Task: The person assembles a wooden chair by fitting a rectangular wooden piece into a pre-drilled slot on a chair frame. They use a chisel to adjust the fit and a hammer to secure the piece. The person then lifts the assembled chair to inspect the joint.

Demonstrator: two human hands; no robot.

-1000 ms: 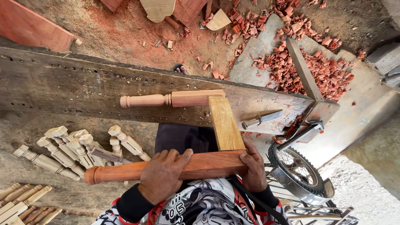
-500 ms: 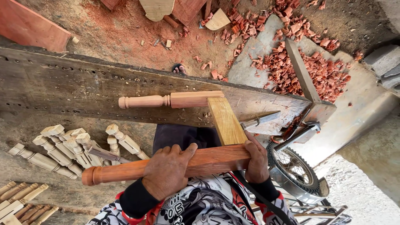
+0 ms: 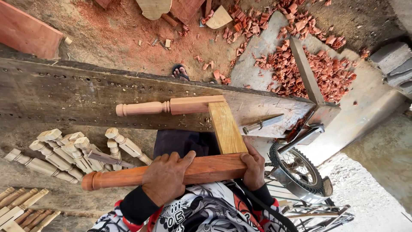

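My left hand (image 3: 165, 176) grips the middle of a reddish turned wooden leg (image 3: 111, 177) that lies across my lap. My right hand (image 3: 254, 165) clasps its squared right end, where it meets a lighter wooden crosspiece (image 3: 226, 127). That crosspiece runs away from me to a second turned leg (image 3: 171, 106) lying on the worn plank bench (image 3: 64, 96). A chisel (image 3: 262, 124) rests on the bench just right of the crosspiece.
Several pale turned legs (image 3: 64, 150) lie piled below the bench at left, with more sticks (image 3: 21, 208) at bottom left. Red wood chips (image 3: 326, 68) cover the ground beyond. A spoked wheel (image 3: 298, 172) stands at my right. Another person's sandalled foot (image 3: 180, 72) shows behind the bench.
Both hands stay clamped on the near leg. The assembly sits slightly lower and left in view, mostly from head movement.
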